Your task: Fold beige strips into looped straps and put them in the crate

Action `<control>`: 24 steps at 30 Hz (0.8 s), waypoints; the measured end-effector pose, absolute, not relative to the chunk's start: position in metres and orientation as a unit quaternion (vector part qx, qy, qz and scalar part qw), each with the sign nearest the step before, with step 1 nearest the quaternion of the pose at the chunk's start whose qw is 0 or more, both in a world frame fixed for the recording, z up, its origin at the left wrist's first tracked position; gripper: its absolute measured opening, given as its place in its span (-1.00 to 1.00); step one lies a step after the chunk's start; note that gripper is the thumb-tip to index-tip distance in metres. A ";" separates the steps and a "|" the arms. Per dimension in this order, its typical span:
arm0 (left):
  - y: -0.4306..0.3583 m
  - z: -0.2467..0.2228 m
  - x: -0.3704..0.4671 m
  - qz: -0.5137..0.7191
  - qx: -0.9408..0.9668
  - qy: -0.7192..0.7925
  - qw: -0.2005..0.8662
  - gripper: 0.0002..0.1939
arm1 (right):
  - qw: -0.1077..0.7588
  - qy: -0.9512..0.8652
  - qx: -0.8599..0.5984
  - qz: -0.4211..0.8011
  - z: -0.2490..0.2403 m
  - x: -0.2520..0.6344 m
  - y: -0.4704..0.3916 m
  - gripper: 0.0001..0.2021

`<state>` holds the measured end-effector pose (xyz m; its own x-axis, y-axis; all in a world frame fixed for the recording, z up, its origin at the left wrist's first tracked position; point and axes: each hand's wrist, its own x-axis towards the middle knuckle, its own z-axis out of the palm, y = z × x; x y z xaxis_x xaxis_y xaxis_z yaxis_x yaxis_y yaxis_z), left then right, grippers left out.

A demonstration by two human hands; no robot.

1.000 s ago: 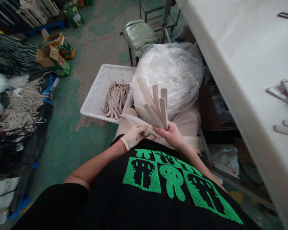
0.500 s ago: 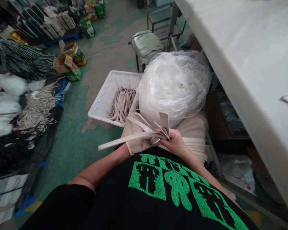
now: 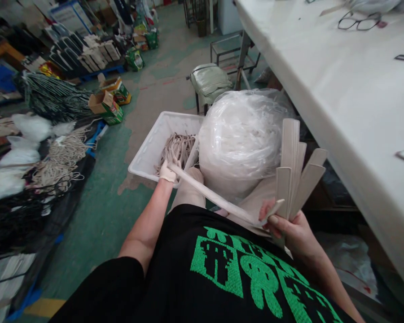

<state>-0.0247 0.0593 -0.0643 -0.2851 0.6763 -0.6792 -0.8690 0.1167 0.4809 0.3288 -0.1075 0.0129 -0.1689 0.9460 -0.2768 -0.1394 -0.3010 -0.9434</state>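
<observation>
My left hand (image 3: 168, 172), in a pale glove, is closed at the near edge of the white plastic bin (image 3: 142, 142) and grips one end of a long flat beige strap (image 3: 210, 193). This strap runs slantwise across my lap to my right hand (image 3: 291, 229). My bare right hand is closed around several flat beige straps (image 3: 291, 166), whose ends fan out upward. Inside the bin, behind the gloved fingers, lies a tangled heap of narrow beige straps (image 3: 178, 150).
Against the bin stands a large clear plastic bag (image 3: 242, 134) with white contents. A white-topped table (image 3: 336, 76) fills the right side, with eyeglasses (image 3: 358, 22) on it. Bundled cords (image 3: 62, 154) and open cartons (image 3: 106, 107) lie on the floor at left.
My hands have moved apart, the left forward to the bin and the right outward to the right. One strap is now drawn out between them, and the other straps fan upward.
</observation>
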 end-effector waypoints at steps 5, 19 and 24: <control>0.060 -0.036 -0.002 0.637 0.048 0.409 0.651 -0.70 | 0.452 -0.378 -0.481 0.649 0.002 0.311 -0.095 -0.62; -0.036 -0.051 0.105 0.264 0.387 0.350 0.811 -0.45 | 0.565 -0.231 -0.440 0.659 -0.006 0.282 -0.039 -0.66; -0.032 -0.036 0.112 0.289 0.537 0.385 0.692 -0.36 | 0.597 -0.227 -0.448 0.626 -0.010 0.277 -0.042 -0.68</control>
<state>0.1123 -0.0321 -0.0356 0.5357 0.8146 -0.2224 0.0136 0.2551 0.9668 0.2770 -0.0416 -0.0103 0.1134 0.9505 -0.2893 -0.5428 -0.1846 -0.8193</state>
